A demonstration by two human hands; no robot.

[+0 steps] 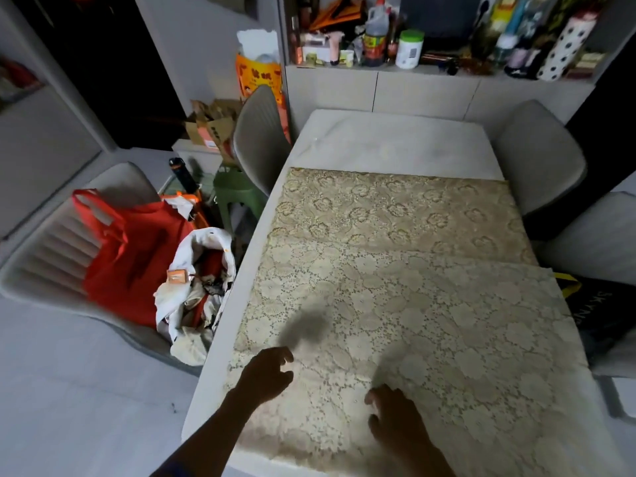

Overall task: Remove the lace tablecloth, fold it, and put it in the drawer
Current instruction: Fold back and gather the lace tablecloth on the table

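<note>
The lace tablecloth (395,297) is spread flat over the near part of the white surface (395,142), its far band lying folded back on itself and showing a darker gold. The left hand (266,373) is held just above the cloth's near left part, fingers loosely spread, gripping nothing. The right hand (395,421) is laid on the lace beside it, fingers relaxed.
</note>
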